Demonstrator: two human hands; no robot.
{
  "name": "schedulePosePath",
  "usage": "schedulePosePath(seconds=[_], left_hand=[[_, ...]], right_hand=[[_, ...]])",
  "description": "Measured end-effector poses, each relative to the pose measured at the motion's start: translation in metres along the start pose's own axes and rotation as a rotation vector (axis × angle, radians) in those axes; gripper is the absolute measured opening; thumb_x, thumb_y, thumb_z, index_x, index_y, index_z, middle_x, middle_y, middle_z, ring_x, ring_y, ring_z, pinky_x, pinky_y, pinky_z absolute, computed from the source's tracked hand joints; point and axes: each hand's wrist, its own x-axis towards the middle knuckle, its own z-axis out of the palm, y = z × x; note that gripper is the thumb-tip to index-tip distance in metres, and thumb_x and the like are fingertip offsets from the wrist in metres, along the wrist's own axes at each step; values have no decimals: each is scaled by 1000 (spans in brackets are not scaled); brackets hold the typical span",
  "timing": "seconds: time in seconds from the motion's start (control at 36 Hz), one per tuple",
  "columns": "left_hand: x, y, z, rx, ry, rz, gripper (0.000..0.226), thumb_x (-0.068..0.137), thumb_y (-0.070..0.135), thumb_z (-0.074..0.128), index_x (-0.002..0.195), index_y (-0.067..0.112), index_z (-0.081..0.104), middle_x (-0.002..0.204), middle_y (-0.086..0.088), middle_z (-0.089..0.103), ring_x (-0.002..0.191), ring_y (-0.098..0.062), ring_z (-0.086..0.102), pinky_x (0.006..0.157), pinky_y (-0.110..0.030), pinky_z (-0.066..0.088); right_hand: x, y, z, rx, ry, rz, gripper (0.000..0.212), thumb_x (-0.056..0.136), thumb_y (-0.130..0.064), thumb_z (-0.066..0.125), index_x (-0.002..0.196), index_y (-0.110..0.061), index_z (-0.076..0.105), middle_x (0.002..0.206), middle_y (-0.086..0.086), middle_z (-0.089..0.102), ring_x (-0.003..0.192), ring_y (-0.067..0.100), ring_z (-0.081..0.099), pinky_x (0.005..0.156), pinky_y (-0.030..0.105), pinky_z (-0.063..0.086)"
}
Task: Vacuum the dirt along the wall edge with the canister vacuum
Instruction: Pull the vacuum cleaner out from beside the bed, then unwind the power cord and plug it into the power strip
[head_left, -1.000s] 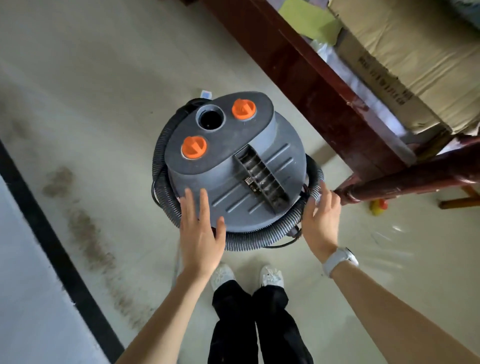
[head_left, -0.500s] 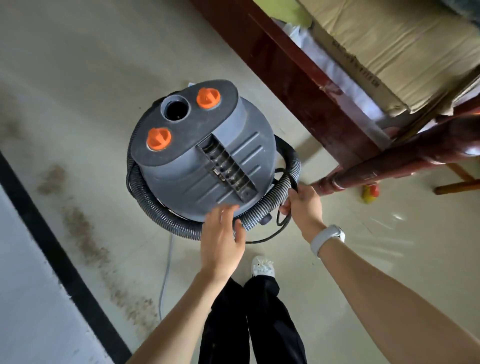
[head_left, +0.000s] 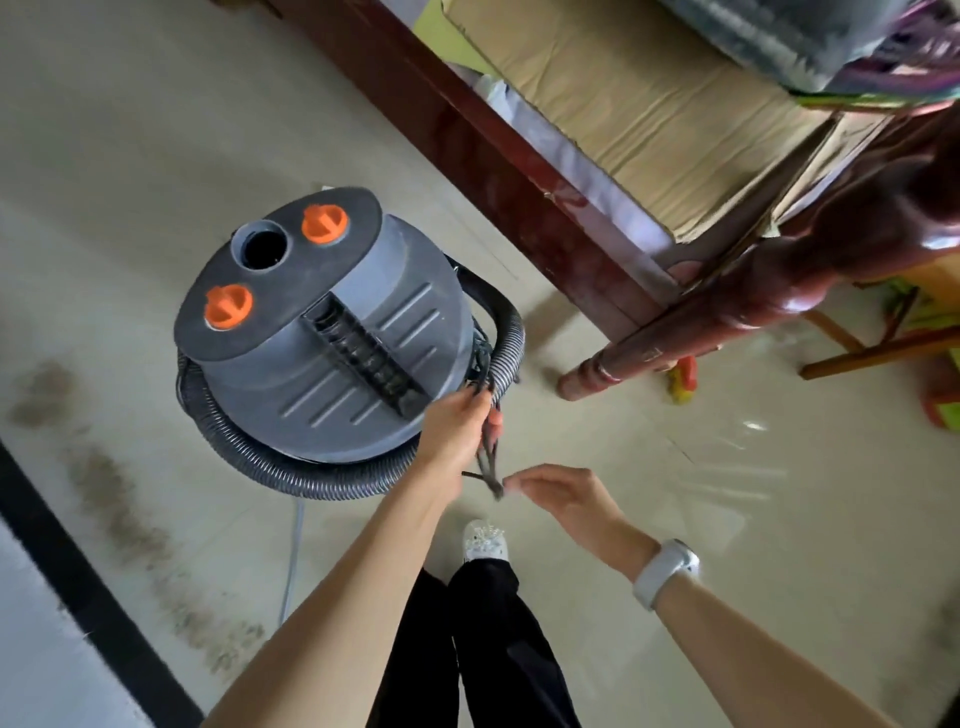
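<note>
We are unwinding the cord (head_left: 485, 452) from the vacuum (head_left: 332, 343), which stands on the floor beside the bed (head_left: 519, 171), hose (head_left: 291, 467) coiled round it. Our left hand (head_left: 457, 436) holds the cord loops; our right hand (head_left: 561, 493) pinches their lower end. We should free loops one by one, without tugging. The dirt (head_left: 135, 530) lies along the wall edge, left.

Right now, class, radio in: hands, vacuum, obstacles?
Left hand grips black cord; right hand pinches its loose end. Canister vacuum upright, hose coiled round it. Dirt untouched; bed leg close.
</note>
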Motion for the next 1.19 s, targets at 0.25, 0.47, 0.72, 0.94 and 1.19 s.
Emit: schedulePosePath(seconds=[0.25, 0.47, 0.72, 0.94, 1.19], left_hand=[[-32, -17, -56, 339, -264, 166, 27, 97, -1, 49, 90, 16, 69, 67, 4, 70, 56, -6, 56, 59, -21, 45], [-50, -8, -68, 646, -386, 258, 30, 99, 10, 49, 110, 33, 66, 91, 15, 74, 71, -3, 67, 70, -34, 47], [-47, -14, -71, 681, -339, 173, 25, 97, 24, 54, 110, 4, 60, 77, -3, 57, 77, -15, 57, 69, -19, 41], [-40, -12, -63, 745, -284, 317, 22, 101, 12, 46, 91, 13, 65, 75, 13, 63, 62, -4, 62, 62, -22, 48], [-38, -21, -64, 728, -253, 416, 37, 100, 6, 46, 134, 15, 56, 84, 17, 64, 65, 6, 59, 66, -4, 40]], right_hand=[[59, -29, -9, 714, 24, 279, 29, 102, -35, 45, 106, -9, 58, 101, 9, 71, 93, 24, 66, 85, 39, 54], [94, -65, 19, 642, 70, 344, 14, 95, 0, 53, 82, -5, 52, 64, 7, 52, 43, 13, 49, 39, 21, 42], [61, -52, 6, 418, 244, 123, 37, 97, 9, 35, 77, -10, 60, 67, 5, 63, 67, 17, 64, 62, 26, 55], [66, -63, -17, 439, 67, 256, 19, 100, -27, 52, 98, -10, 59, 74, 4, 68, 64, 19, 63, 52, 26, 53], [109, -83, 3, 780, 38, 404, 20, 100, -7, 46, 83, -6, 56, 45, -2, 55, 35, 7, 49, 35, 15, 40]])
